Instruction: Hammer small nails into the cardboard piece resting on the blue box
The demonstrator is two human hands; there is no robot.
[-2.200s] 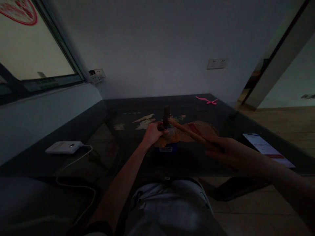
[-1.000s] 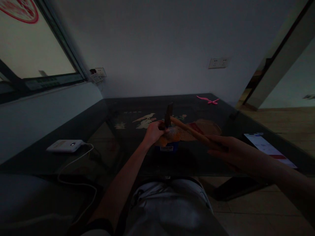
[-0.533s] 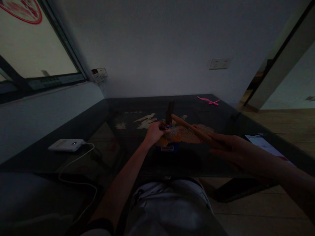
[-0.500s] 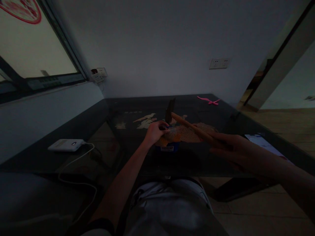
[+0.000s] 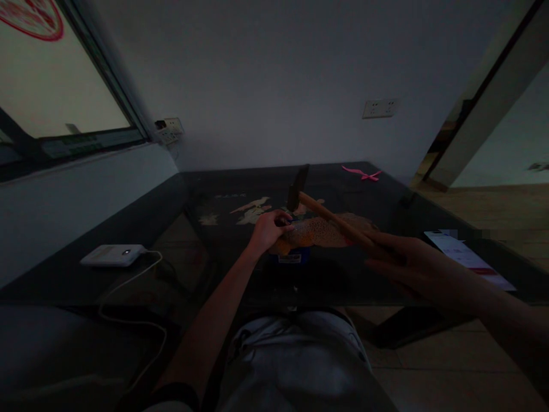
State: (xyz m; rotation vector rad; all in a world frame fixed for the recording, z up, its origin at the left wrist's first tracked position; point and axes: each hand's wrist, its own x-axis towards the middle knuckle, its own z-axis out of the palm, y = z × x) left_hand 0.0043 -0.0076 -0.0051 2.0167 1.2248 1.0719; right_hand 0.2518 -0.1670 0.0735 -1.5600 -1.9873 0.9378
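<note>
The room is dim. My right hand [image 5: 398, 266] is closed round the wooden handle of a hammer [image 5: 326, 214], whose dark head is raised above the table, tilted up and to the left. My left hand [image 5: 268, 229] is closed, pinching something small and dark that I cannot make out, on the left end of a speckled orange-brown piece [image 5: 319, 232]. That piece lies on a small blue box [image 5: 291, 257] on the dark glass table [image 5: 223, 189].
A white power bank [image 5: 112, 256] with a white cable [image 5: 128, 309] lies at the table's left. A lit phone [image 5: 467, 257] is at the right. A pink ribbon [image 5: 361, 173] lies at the far edge. Wall sockets [image 5: 380, 107] are behind; a doorway opens at the right.
The hammer head has risen from just beside my left hand to well above it. My left hand has stayed on the orange-brown piece.
</note>
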